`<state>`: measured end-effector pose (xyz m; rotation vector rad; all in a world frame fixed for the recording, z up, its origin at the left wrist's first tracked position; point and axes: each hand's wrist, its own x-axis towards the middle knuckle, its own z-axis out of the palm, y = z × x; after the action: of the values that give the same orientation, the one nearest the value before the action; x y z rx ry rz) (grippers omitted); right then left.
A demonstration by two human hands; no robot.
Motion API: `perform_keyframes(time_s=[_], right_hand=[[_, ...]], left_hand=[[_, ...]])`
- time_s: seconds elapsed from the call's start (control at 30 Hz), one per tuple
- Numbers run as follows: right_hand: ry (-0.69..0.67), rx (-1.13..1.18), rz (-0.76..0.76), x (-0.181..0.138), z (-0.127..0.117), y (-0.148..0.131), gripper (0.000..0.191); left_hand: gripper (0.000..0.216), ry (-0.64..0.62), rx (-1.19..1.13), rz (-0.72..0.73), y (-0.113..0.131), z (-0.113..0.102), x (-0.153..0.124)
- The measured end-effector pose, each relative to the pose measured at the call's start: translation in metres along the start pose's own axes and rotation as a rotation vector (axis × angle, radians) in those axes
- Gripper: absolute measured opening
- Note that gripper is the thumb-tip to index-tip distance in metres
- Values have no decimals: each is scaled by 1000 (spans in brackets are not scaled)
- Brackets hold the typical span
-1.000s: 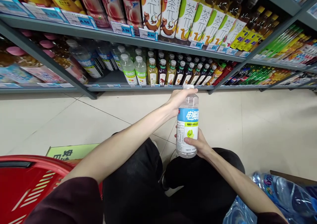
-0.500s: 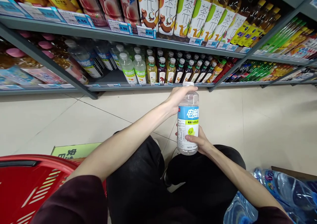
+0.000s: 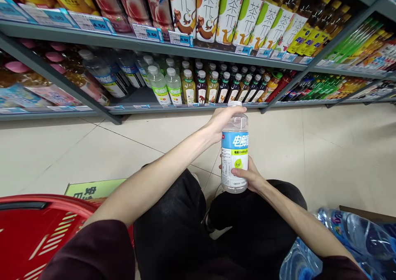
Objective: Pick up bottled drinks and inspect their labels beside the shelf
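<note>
A clear drink bottle point(image 3: 235, 148) with a white cap and a blue, green and white label stands upright between my hands, above the floor in front of my knees. My left hand point(image 3: 223, 119) grips it at the neck from the left, thumb lying across just under the cap; the other fingers are behind the bottle. Around the lower label is my right hand point(image 3: 250, 176), thumb on the front and fingertips showing at the left side. Similar bottles point(image 3: 114, 80) with blue labels stand on the bottom shelf.
Grey shelves point(image 3: 198, 53) full of drinks run across the top. A red shopping basket point(image 3: 37, 238) sits at my left, beside a light green sign point(image 3: 99, 188). Large water bottles point(image 3: 355, 234) lie at my lower right. Pale tiles point(image 3: 324, 148) cover the floor.
The view has shifted very slightly. Both hands keep the same hold on the bottle, and it has hardly moved.
</note>
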<state>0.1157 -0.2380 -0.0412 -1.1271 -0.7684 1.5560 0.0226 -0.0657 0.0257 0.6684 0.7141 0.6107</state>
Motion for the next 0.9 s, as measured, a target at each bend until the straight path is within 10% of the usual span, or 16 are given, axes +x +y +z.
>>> perform_keyframes(time_s=[0.23,0.57,0.9], right_hand=[[-48,70,26,-1,-4,2,61],[-392,249,65,-5,-8,7,87],[-290,95,89,-8,-4,-12,66]], left_hand=[[30,-64,14,-2,2,-1,1],[17,-462,-32,-46,13,-8,-7],[11,-210,54,44,14,1,-18]])
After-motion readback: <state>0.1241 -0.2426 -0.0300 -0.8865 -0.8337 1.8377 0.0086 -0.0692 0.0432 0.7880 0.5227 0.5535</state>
